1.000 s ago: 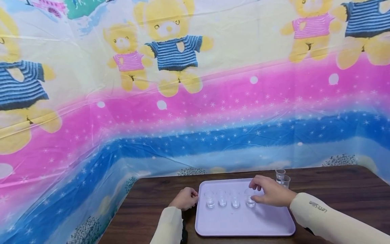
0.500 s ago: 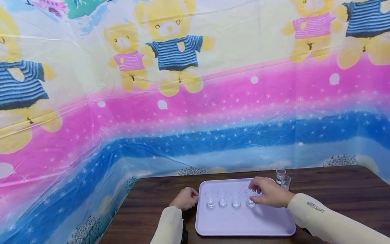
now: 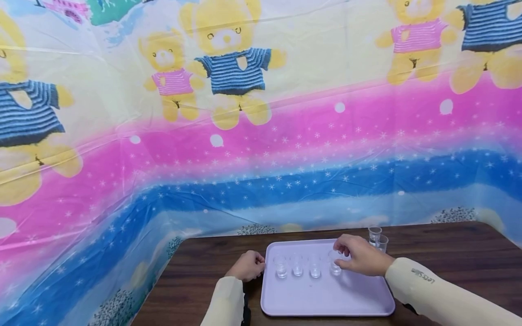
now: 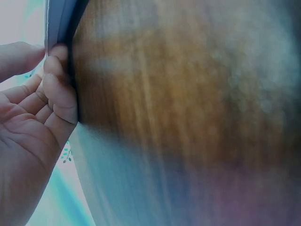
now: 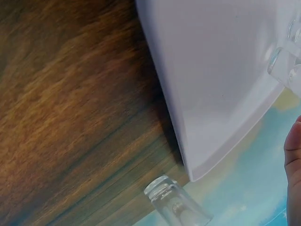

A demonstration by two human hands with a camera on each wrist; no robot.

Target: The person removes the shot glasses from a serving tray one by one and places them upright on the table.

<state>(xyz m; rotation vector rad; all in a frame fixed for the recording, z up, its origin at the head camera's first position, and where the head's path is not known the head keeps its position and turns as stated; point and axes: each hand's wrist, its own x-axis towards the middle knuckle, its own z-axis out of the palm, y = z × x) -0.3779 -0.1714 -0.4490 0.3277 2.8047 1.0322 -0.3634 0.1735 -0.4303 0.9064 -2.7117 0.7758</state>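
Near the rear of the lilac tray [image 3: 326,299], several small clear shot glasses stand in a row, each with what looks like clear liquid low inside. My right hand [image 3: 364,257] holds the rightmost shot glass [image 3: 335,268] between thumb and fingers, partly covering its upper part. In the right wrist view only a bit of that hand [image 5: 294,160] shows at the right edge. At the tray's left side, my left hand [image 3: 246,265] pinches the rim. The left wrist view has the left thumb [image 4: 21,59] on one side of the tray rim [image 4: 57,23] and curled fingers on the other.
Two more clear glasses [image 3: 375,235] stand on the dark wooden table [image 3: 204,267] just behind the tray's right rear corner, close to my right forearm. A cloth [image 3: 261,172] printed with bears hangs behind the table.
Both hands have stayed almost in place. The rightmost shot glass in the row appears very slightly higher against the tray, while the other glasses stand as before.
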